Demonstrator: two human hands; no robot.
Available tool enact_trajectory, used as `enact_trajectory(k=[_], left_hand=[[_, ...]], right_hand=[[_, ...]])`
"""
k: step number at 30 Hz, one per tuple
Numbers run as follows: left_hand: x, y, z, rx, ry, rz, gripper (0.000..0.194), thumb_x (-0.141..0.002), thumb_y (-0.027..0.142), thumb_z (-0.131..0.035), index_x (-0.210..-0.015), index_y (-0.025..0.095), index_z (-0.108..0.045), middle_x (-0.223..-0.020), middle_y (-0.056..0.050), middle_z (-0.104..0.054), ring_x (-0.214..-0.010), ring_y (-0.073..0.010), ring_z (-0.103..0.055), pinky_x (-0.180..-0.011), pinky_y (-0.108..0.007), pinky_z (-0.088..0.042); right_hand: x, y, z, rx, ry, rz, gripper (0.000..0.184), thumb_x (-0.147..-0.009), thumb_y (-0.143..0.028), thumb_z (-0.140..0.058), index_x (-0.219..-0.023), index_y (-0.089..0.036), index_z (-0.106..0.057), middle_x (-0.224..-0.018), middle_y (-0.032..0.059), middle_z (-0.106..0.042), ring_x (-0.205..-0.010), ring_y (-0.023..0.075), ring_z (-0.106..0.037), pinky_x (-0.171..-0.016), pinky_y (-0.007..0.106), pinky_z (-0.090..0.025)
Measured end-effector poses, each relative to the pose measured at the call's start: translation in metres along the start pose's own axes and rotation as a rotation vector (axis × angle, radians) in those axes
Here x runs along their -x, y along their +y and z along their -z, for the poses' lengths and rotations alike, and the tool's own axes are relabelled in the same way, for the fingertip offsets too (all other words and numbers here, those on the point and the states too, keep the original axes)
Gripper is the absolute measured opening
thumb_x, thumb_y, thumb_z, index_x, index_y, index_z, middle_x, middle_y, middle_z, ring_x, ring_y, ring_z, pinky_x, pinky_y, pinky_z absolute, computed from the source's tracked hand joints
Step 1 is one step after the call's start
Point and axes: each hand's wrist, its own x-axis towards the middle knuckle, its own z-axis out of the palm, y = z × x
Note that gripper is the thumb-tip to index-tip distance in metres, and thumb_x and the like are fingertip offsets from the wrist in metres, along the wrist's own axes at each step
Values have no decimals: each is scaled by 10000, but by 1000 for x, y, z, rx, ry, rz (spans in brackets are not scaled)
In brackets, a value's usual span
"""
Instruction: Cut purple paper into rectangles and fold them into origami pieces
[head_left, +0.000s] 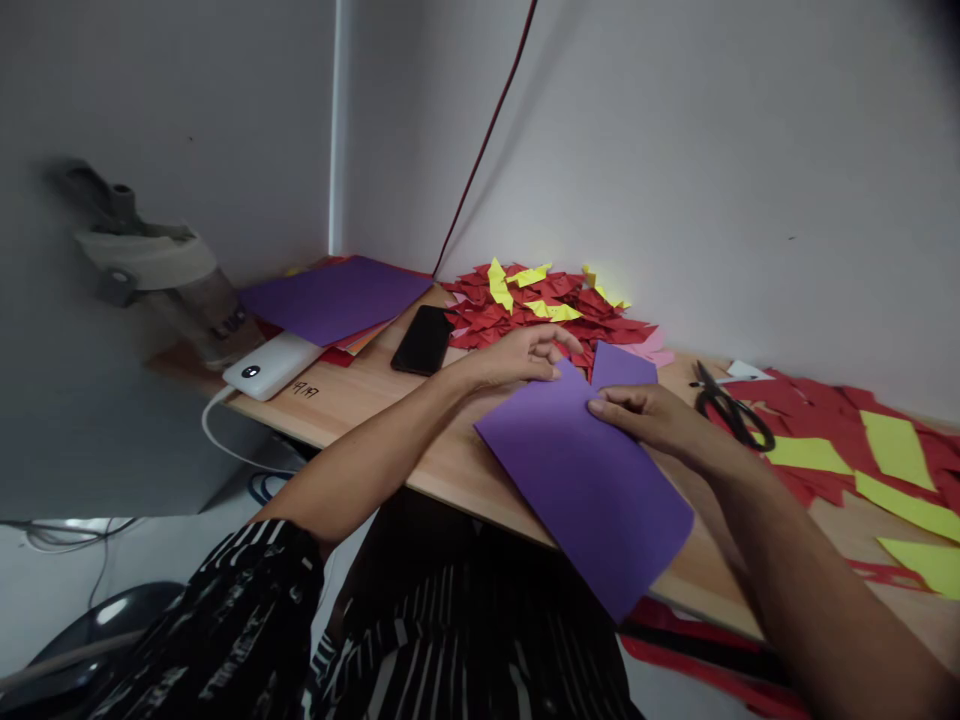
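Note:
A sheet of purple paper slants over the front edge of the table. Its upper edge is split by a notch, with a separate-looking flap on the right side. My right hand pinches the sheet just below that notch, thumb on top. At the upper left corner, my left hand has its thumb against the paper and its fingers curled beyond the edge. Behind my hands lies a heap of folded red and yellow paper pieces. Black scissors rest right of my right hand.
A black phone, a white power bank with a cable, and stacked sheets topped by purple paper sit left. A bottle stands beside them. Red and yellow paper pieces spread rightward. A wall closes the back.

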Motion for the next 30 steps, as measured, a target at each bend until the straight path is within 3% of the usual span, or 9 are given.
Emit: enact_trajectory(k=[4, 8, 13, 20, 30], left_hand=[[2, 1, 3, 18, 73, 56, 366, -752, 182, -703, -1114, 179, -644, -758, 4, -602, -615, -75, -526, -601, -211, -397], [4, 3, 9, 92, 95, 109, 314, -804, 359, -712, -1020, 132, -699, -862, -68, -668, -721, -106, -602, -671, -237, -452], [5, 1, 11, 330, 62, 132, 395, -779, 479, -726, -923, 112, -699, -844, -93, -677, -719, -138, -640, -692, -291, -524], [3, -2, 9, 186, 91, 120, 368, -670, 296, -842, -931, 100, -674, -738, -64, -699, -665, -116, -663, -693, -253, -527], [-8, -15, 7, 121, 176, 114, 280, -703, 267, -799, -768, 108, -578, -607, -14, -653, -577, -117, -665, -627, -242, -538]], right_hand=[[3, 6, 5, -99, 37, -76, 483, -713, -638, -699, -622, -177, -587, -539, -47, -491, -474, 76, -389, -458, 202, -299], [7, 16, 21, -234, 196, -90, 457, -693, -602, -743, -629, -173, -599, -534, -42, -539, -457, 76, -414, -442, 197, -314], [2, 29, 36, -337, 359, -90, 439, -644, -596, -781, -658, -175, -660, -617, -2, -657, -517, 123, -546, -501, 236, -438], [-2, 38, 38, -382, 406, -116, 418, -643, -581, -790, -744, -179, -732, -721, 45, -733, -608, 173, -636, -589, 291, -524], [-6, 39, 31, -483, 456, -149, 390, -592, -540, -831, -741, -198, -718, -621, 14, -706, -505, 155, -607, -484, 265, -496]])
